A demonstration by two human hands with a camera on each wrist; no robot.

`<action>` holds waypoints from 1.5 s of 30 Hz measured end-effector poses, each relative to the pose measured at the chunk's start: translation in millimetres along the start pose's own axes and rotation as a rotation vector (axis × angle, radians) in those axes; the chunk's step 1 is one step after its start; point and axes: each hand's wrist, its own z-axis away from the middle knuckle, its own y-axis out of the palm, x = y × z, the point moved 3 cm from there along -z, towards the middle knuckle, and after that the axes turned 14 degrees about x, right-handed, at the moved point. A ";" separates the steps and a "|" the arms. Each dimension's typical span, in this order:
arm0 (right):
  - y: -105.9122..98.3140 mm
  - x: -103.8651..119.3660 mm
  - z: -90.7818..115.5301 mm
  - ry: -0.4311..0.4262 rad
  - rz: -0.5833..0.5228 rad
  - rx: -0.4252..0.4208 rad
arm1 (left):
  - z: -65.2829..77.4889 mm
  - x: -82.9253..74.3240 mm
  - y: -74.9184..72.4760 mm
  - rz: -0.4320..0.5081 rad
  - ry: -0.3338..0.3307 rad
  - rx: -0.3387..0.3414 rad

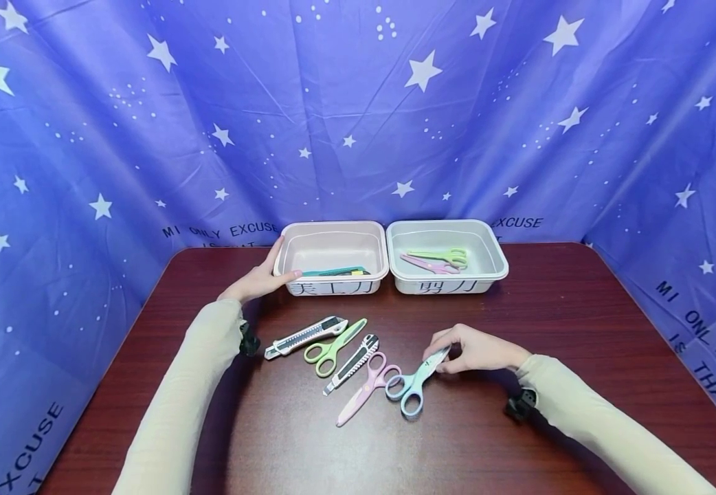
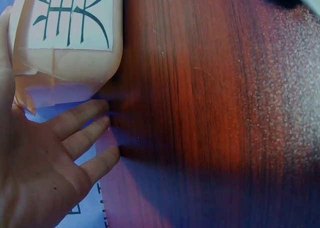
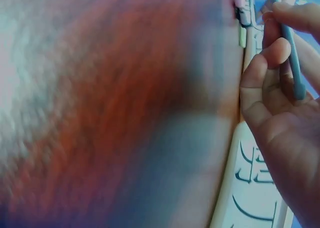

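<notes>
- Your right hand [image 1: 472, 349] pinches the blue scissors [image 1: 420, 378] by the blade end, and the two loops point down and left, toward you.
- Those loops are just beside the pink scissors [image 1: 367, 386] – I can't tell if they touch.
- Your left hand [image 1: 259, 280] isn't squeezed up: it rests on the left corner of the left box [image 1: 333, 247], thumb at the front rim, fingers out straight.
- Going left from the pink scissors, a small cutter [image 1: 353, 362], the green scissors [image 1: 332, 349] and a big cutter [image 1: 306, 337] lie on the tabletop [image 1: 296, 447].
- In the left box is a teal cutter [image 1: 333, 271], near the front – part of it is hidden.
- The right box [image 1: 444, 237] holds lime scissors [image 1: 435, 256] and rosy scissors [image 1: 426, 265].
- Behind the boxes hangs a blue starry curtain [image 1: 358, 103].
</notes>
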 end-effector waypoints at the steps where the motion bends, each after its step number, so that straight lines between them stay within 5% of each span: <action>1: -2.0 2.5 0.9 -0.008 -0.005 -0.007 | -0.2 0.1 0.0 0.001 0.002 0.000; 12: -22.1 20.6 9.4 -0.061 0.019 -0.101 | -0.8 4.6 -0.4 0.019 -0.005 0.007; 45: -65.3 29.8 43.9 0.198 0.025 -0.422 | -1.7 4.5 0.3 0.009 0.015 0.007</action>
